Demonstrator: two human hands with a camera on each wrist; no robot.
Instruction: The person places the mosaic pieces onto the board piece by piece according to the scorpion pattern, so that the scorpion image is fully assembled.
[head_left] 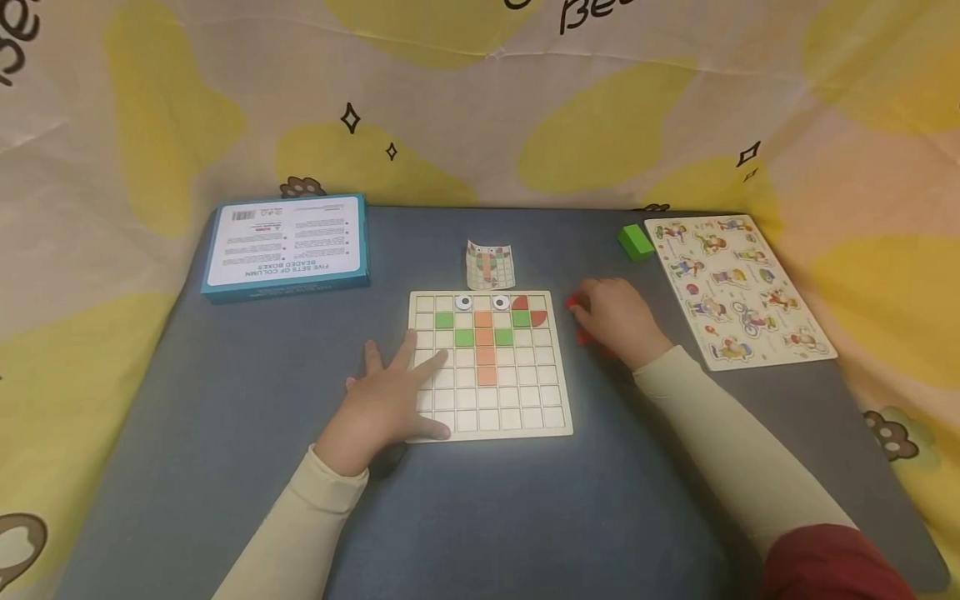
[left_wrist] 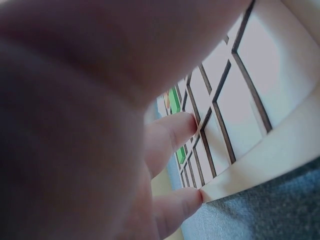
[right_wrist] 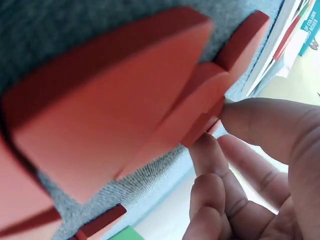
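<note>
A cream grid board (head_left: 531, 396) lies in the middle of the table. On it sit two eye tiles, a column of orange squares (head_left: 487, 357), several green squares (head_left: 503, 337) and two red quarter-circle tiles (head_left: 538, 318). My left hand (head_left: 382, 404) rests with spread fingers on the board's left edge; in the left wrist view two fingertips touch the board. Right of the board, my right hand (head_left: 618, 321) pinches a red tile (right_wrist: 202, 125) between thumb and finger, its shape partly hidden. Several loose red tiles (right_wrist: 115, 100) lie beside those fingers.
A small pattern card (head_left: 491, 267) stands just behind the board. At the back left lies a blue-and-white box (head_left: 288, 242). Green blocks (head_left: 636, 242) sit at the back right, beside a picture puzzle board (head_left: 723, 304). A patterned cloth hangs behind the table.
</note>
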